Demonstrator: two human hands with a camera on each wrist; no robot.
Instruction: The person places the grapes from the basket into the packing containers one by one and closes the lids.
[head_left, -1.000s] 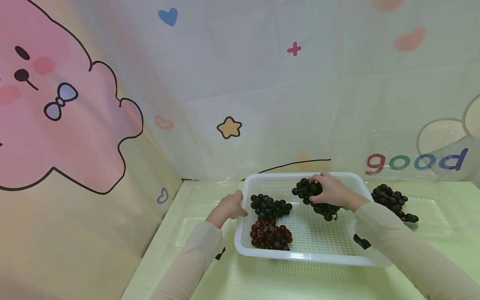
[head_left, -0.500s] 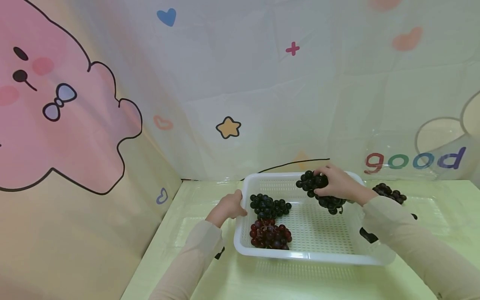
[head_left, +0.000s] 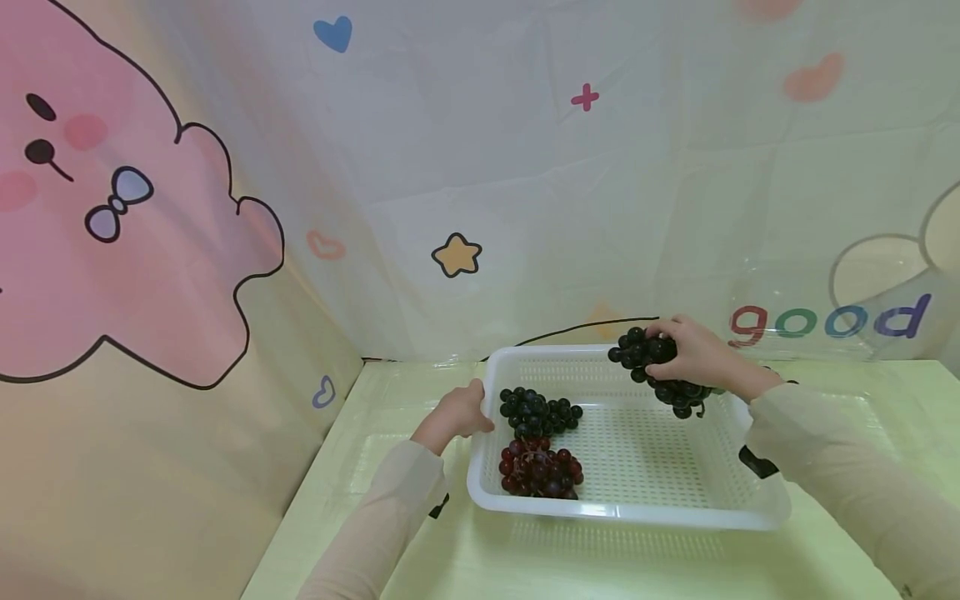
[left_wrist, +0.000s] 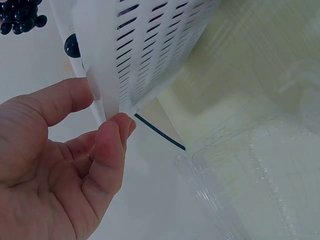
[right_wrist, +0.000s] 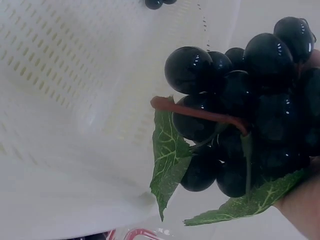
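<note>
A white perforated plastic basket (head_left: 622, 515) stands on the table. My left hand (head_left: 455, 412) pinches its left rim between thumb and fingers, close up in the left wrist view. My right hand (head_left: 701, 360) grips a bunch of black grapes (head_left: 637, 354) above the basket's back right part. In the right wrist view the bunch shows a reddish-brown stem (right_wrist: 200, 112) and green leaves (right_wrist: 169, 155). Inside the basket, along its left side, lie another dark bunch of grapes (head_left: 536, 411) and, in front of it, a red bunch of grapes (head_left: 542, 471).
A pale green table (head_left: 420, 550) with a clear plastic cover carries the basket. Behind it hangs a printed cloth backdrop (head_left: 525, 250), close to the basket's back rim. Dark fruit right of the basket is almost wholly hidden by my right forearm (head_left: 825, 454).
My right hand has moved right and slightly up in the head view, carrying the black grapes. Its forearm now hides most of the grapes on the table at right. The left hand stays put.
</note>
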